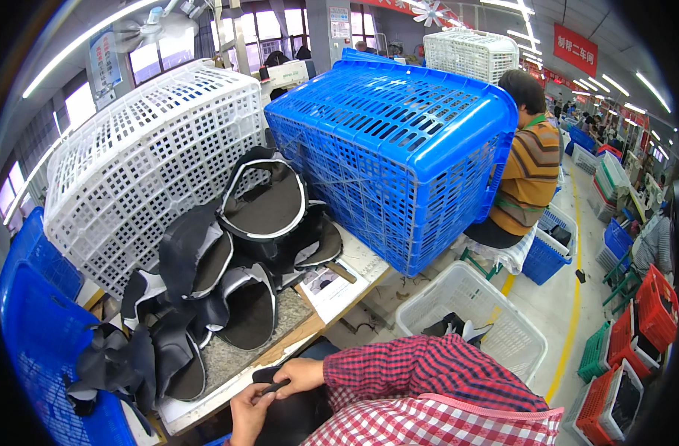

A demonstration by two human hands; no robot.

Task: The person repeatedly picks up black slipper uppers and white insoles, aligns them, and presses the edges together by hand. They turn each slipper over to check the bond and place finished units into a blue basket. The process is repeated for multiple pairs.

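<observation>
Sitting low, just off the near edge of the bench (286, 316), the black piece (275, 386) is occupying both hands. The left hand (249, 411) is pinching it between thumb and fingers; the right hand (301, 375) is closing on it just beside, fingertips almost meeting the left's. How much of the piece is hanging below is not showing clearly, dark material beneath the hands merging with it.

Principal risk, in this report's judgement: slippage. Both holds are relying on fingertips alone, and the piece is not resting on the bench where it is being gripped, so a loosened pinch could be sending it to the lap or floor. Uneven pull between the hands could be creasing or skewing its edge.

Secondary risk: the pile. Dark uppers (197, 260) are leaning on one another in a loose heap, some lying close to the bench's near edge. A knock from the left forearm could be toppling several. At the left end, dark pieces (109, 364) are lying over or beside a blue bin (27, 320); which of the two is not being shown, and they could be sliding down.

Behind, a white crate (154, 156) and a blue crate (369, 149) are crowding the heap, so any shove could be pushing uppers forward.
</observation>
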